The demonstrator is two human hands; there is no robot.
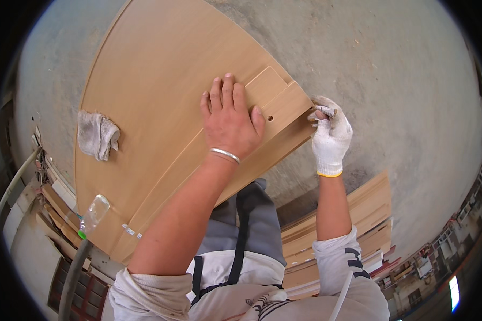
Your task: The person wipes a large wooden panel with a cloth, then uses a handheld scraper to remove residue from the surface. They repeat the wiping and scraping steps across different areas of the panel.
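A large light-brown wooden door panel lies in front of me. It has a raised strip along its near side and a small round hole near its right end. Flat on the panel rests my bare left hand, fingers stretched out and a silver bangle at the wrist. At the panel's right end is my right hand in a white knit glove with a yellow cuff. Its fingers are curled together by the edge; whatever they pinch is too small to make out.
A folded, stained cloth lies on the panel's left part. Near it a clear plastic bottle with a green cap lies on its side. More wooden panels lie at the lower right. A grey hose and wood strips are at the left.
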